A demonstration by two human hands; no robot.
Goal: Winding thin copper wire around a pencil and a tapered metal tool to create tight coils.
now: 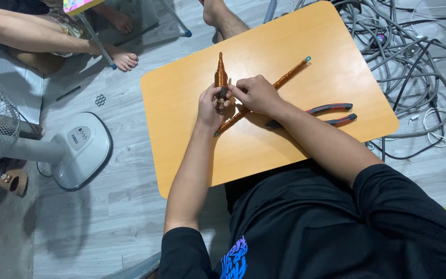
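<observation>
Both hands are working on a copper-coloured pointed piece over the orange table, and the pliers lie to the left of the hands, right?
Not quite: the head view shows the pliers lying to the right of the hands, beside the right forearm. The rest holds.

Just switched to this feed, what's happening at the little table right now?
A person sits on the floor at a small orange table, working with both hands. The left hand grips an upright copper-coloured pointed piece, and the right hand pinches at its lower part. A long copper-wrapped stick lies diagonally under the hands. Pliers with red and grey handles rest untouched by the right forearm. Another person's bare feet and a fan base are on the floor to the left, a tangle of cables to the right.
</observation>
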